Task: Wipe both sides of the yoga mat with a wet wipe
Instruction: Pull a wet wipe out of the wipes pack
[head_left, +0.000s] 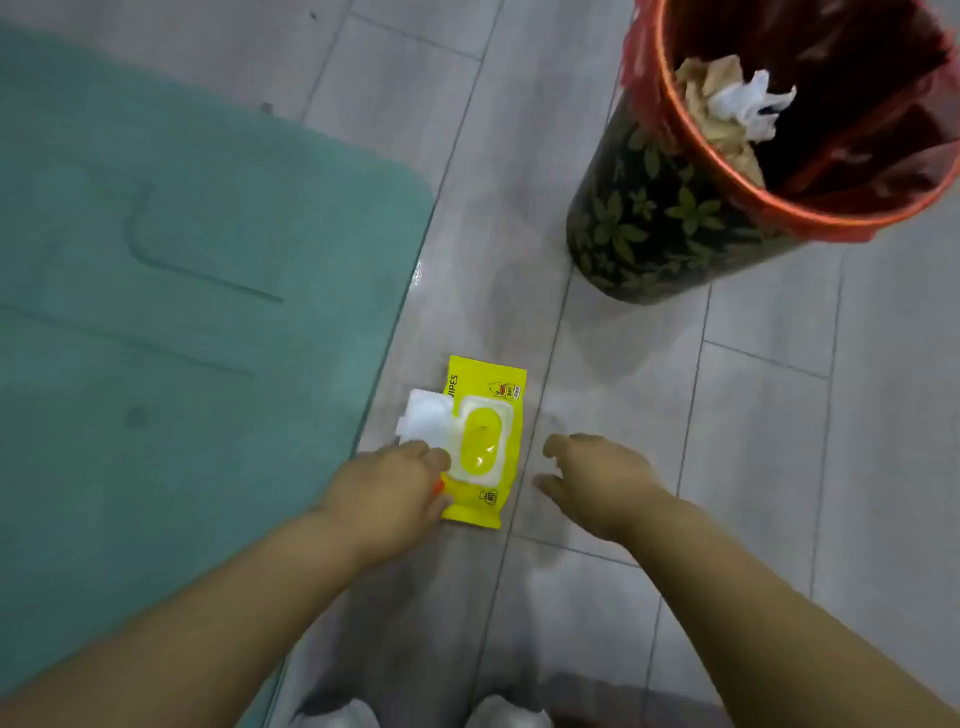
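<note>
Reaching for the wet-wipe pack (485, 441) on the floor (727, 415) beside the yoga mat (182, 260).
Left hand (395, 488) touches its near-left edge, grasp unclear; right hand (597, 478) hovers released just right; pack's long axis points away.

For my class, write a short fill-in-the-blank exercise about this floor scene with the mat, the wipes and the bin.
1. The teal foam yoga mat lies flat on the grey ____ floor.
2. The yellow plastic wipes pack has its flip lid ____.
3. The left hand touches the wipes pack; the right hand holds ____.
4. The leaf-patterned black waste bin has a ____ liner bag.

Missing words: tiled; open; nothing; red
</note>
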